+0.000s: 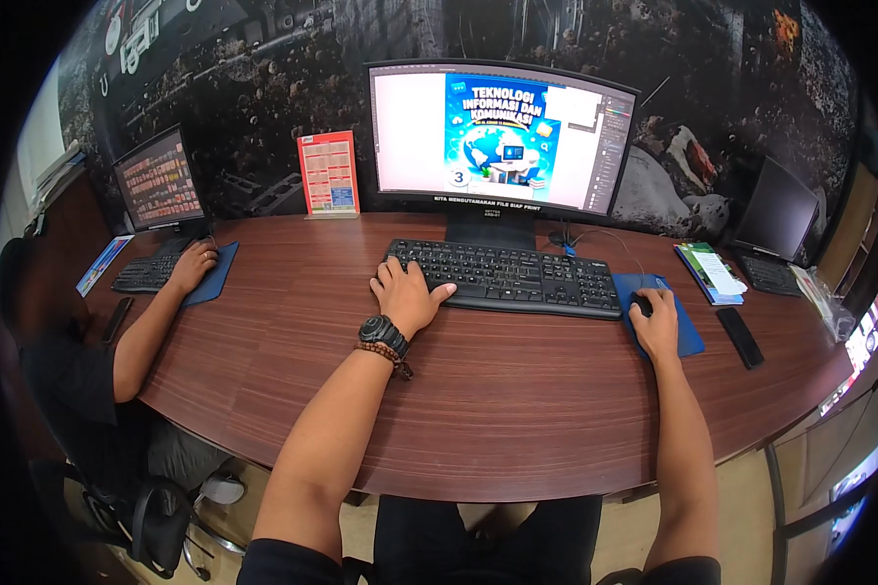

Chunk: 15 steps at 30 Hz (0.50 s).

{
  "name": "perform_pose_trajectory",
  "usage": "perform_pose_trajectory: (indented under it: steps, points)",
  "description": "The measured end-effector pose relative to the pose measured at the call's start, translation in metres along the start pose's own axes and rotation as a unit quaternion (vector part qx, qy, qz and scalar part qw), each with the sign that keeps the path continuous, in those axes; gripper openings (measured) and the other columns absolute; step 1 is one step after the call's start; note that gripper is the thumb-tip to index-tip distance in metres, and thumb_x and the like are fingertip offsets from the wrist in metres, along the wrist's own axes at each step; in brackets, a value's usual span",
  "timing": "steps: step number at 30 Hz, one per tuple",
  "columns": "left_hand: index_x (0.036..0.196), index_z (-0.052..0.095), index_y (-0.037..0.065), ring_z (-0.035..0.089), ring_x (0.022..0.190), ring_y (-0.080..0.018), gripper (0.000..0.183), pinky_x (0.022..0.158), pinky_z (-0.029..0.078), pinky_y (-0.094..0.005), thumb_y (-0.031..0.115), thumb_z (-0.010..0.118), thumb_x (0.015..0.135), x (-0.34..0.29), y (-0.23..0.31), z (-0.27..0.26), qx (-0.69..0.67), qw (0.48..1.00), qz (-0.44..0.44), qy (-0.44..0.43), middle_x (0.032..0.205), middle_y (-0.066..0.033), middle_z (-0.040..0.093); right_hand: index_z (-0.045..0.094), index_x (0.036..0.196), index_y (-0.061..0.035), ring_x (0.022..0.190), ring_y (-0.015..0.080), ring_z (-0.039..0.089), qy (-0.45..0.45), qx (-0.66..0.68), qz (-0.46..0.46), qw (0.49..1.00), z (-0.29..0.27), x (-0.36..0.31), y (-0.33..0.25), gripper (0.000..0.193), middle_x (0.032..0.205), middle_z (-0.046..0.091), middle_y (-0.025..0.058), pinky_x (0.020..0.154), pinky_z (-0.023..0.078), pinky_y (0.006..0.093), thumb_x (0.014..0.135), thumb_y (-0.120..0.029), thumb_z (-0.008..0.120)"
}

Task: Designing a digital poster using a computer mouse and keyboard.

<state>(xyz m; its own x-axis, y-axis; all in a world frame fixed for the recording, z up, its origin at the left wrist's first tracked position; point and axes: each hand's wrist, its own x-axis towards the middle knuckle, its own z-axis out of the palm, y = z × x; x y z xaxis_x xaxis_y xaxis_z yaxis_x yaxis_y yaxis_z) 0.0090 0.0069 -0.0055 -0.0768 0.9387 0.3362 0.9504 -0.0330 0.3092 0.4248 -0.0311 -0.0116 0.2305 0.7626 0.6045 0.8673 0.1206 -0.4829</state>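
My left hand [410, 295] rests on the left end of a black keyboard [517, 278], its fingers spread and the thumb stretched to the right. A black watch and a beaded bracelet circle that wrist. To the right, my right hand [657, 322] is curled over a black mouse [642, 305], which is largely hidden under the fingers. The mouse sits on a blue mouse pad [690, 336]. Behind the keyboard stands a wide curved monitor [410, 136], its screen showing a blue cover design with a globe inside an editing program.
A red and white calendar [330, 175] stands left of the monitor. At far left a person [78, 390] works at another monitor [161, 180]. On the right lie a black phone [740, 337], booklets [709, 273] and another keyboard [771, 274] before a dark monitor [777, 210].
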Motion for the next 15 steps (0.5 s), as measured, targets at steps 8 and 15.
perform_pose_trajectory:
  steps: [8,15]
  points:
    - [0.132,0.053,-0.01,0.031,0.135,-0.0485,0.085,0.11,0.026,-0.0597,0.063,0.063,0.088,-0.0001,0.0014,-0.0009,0.003,1.0,-0.001,0.004,0.143,-0.034,0.036,0.07,0.109,-0.0022,0.109,0.0378,0.06,0.006,-0.005,-0.012,1.0,0.0008,0.0007,0.0034,0.032,0.117,0.058,0.0188,0.094,0.049,0.0436,0.081,-0.019,0.067]
    - [0.132,0.053,-0.01,0.031,0.135,-0.0479,0.086,0.111,0.025,-0.0593,0.063,0.063,0.088,-0.0001,0.0012,-0.0002,-0.001,1.0,-0.002,0.001,0.143,-0.0338,0.035,0.07,0.109,-0.0026,0.108,0.0374,0.06,0.002,-0.002,-0.004,1.0,0.0016,0.0012,0.0039,0.032,0.117,0.058,0.0188,0.094,0.049,0.0432,0.081,-0.018,0.067]
